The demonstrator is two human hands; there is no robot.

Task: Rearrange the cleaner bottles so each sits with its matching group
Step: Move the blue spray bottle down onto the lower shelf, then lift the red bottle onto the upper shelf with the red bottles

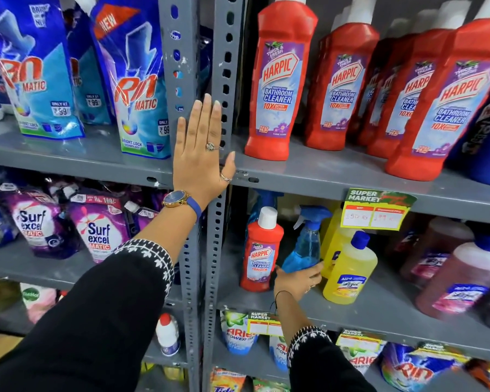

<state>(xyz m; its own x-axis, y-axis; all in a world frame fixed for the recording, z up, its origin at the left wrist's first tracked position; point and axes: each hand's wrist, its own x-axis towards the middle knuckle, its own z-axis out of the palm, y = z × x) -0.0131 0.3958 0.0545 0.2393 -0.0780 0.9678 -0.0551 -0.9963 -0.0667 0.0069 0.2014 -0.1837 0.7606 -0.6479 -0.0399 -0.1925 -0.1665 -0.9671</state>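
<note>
My left hand [200, 154] lies flat and open against the grey shelf upright [224, 80], holding nothing. My right hand [296, 280] grips the base of a blue spray bottle [306, 244] on the middle shelf [379, 309]. Just left of it stands a lone red Harpic bottle [262, 250]. On the upper shelf [323, 171] stands a row of several matching red Harpic bottles [280, 80]. Yellow cleaner bottles [350, 270] stand right of the spray bottle.
Brownish-pink cleaner bottles [458, 278] fill the right of the middle shelf. Rin pouches [133, 89] and Surf Excel pouches [99, 230] fill the left bay. Ariel packs [235, 332] sit below. A price tag [375, 210] hangs on the shelf edge.
</note>
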